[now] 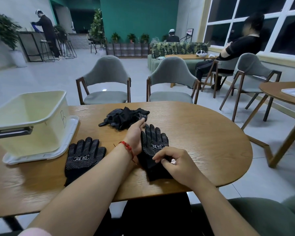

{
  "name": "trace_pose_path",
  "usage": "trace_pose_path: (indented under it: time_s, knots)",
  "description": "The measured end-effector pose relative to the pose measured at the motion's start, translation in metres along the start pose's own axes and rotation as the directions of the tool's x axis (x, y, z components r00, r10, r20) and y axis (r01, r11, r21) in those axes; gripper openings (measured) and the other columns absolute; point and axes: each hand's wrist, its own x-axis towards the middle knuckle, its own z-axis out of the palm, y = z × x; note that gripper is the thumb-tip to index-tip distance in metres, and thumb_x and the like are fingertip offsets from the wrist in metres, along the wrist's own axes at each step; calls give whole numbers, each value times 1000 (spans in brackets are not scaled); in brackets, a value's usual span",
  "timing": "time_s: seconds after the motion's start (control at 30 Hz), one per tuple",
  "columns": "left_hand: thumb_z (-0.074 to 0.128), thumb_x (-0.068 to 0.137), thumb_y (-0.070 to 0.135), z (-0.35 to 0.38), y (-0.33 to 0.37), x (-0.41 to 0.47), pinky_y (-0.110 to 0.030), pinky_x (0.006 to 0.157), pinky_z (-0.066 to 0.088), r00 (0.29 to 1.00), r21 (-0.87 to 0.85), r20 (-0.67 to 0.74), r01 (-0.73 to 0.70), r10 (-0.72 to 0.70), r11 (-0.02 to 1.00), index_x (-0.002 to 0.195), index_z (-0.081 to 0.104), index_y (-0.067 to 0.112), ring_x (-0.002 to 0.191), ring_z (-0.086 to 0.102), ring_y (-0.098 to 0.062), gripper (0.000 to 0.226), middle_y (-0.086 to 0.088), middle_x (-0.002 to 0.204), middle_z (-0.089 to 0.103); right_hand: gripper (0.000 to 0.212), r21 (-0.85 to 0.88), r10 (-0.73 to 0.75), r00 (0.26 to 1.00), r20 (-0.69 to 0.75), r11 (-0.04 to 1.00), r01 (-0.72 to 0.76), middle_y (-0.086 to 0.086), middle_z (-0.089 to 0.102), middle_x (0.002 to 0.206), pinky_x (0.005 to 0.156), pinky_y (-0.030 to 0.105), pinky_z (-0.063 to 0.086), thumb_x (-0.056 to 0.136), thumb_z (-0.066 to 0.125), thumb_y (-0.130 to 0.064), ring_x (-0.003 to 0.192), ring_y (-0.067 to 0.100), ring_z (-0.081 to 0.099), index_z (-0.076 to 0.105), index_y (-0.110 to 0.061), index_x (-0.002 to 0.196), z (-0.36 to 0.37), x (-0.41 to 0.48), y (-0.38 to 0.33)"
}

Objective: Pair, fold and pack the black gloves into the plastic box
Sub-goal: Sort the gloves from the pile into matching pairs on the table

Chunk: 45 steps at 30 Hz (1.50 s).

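Two black dotted gloves lie flat on the wooden table (203,137). One glove (84,155) is at the left beside the box, the other glove (154,142) in the middle. My left hand (135,135) lies with straight fingers along the middle glove's left edge, its fingertips reaching the heap of black gloves (126,117) farther back. My right hand (173,163) pinches the cuff of the middle glove. The cream plastic box (41,106) stands open on its white lid (70,133) at the left and shows nothing inside.
Two grey chairs (107,79) (172,79) face the table's far side. A second round table (283,92) stands at the right. A person sits on a chair at the back right, and another person stands far left. A green seat (255,217) is at the lower right.
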Motion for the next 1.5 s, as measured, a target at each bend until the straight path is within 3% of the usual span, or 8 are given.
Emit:
trace_pose_path:
  time_s: [0.27, 0.43, 0.57, 0.67, 0.8, 0.93, 1.1, 1.5]
  knots:
    - [49, 108, 44, -10, 6, 14, -56, 108, 51, 1000, 92, -12, 13, -12, 996, 145, 46, 8, 121, 67, -38, 51, -22, 138, 64, 42, -10, -21, 1000, 4, 1000, 21, -6, 78, 90, 81, 19, 49, 89, 62, 13, 93, 19, 74, 82, -24, 98, -1, -1, 0]
    - [47, 111, 32, -11, 5, 18, -48, 109, 53, 985, 230, -98, -118, 144, 966, 145, 51, 9, 123, 66, -28, 41, -14, 141, 65, 42, -10, -45, 999, 10, 999, 45, -7, 78, 89, 81, 14, 46, 87, 62, 15, 92, 15, 74, 82, -19, 97, -1, -1, -1]
    - [37, 113, 19, -18, 14, 14, -38, 121, 38, 953, 487, -71, -225, 295, 844, 159, 35, 6, 140, 51, -24, 48, -11, 149, 53, 41, -11, -51, 999, 11, 999, 51, -8, 78, 89, 81, 15, 47, 87, 63, 14, 92, 16, 74, 82, -20, 97, 0, -2, -1]
    - [46, 99, 40, -43, 14, 19, -46, 125, 35, 930, 653, -117, -193, 349, 733, 159, 41, 15, 144, 48, -19, 65, -4, 157, 51, 40, -17, -64, 998, 11, 998, 65, -9, 78, 89, 81, 15, 47, 87, 64, 14, 91, 15, 74, 82, -19, 97, 0, -2, -1]
    - [44, 108, 14, -41, 6, -24, -30, 118, 36, 884, 794, -55, -244, 465, 556, 155, 47, 15, 138, 50, -13, 48, 1, 147, 56, 40, -13, -58, 998, 1, 998, 58, -7, 78, 88, 78, 18, 48, 87, 63, 14, 90, 17, 74, 82, -20, 96, -1, -2, -2]
    - [54, 105, 17, -48, -16, -55, -23, 106, 42, 849, 890, 142, -334, 509, 310, 137, 62, 25, 124, 56, -5, 33, 12, 130, 62, 42, -25, -34, 999, -26, 999, 34, -6, 77, 85, 75, 20, 48, 87, 61, 14, 86, 18, 73, 82, -22, 93, -1, -2, -1]
    - [57, 105, 19, -62, -29, -73, -22, 102, 45, 810, 912, 286, -394, 512, 113, 127, 67, 24, 112, 60, -4, 25, 12, 124, 65, 36, -35, -3, 998, -63, 999, 0, -6, 76, 83, 73, 30, 54, 84, 59, 3, 83, 19, 73, 82, -25, 90, 0, -2, -3]
    - [53, 95, 34, -70, -46, -67, -33, 100, 49, 785, 922, 371, -374, 495, -98, 109, 64, 29, 109, 56, -13, 19, 8, 112, 62, 38, -28, 94, 975, -202, 994, -102, -8, 78, 81, 70, 25, 53, 88, 65, 7, 79, 15, 72, 81, -28, 84, 3, 10, -5]
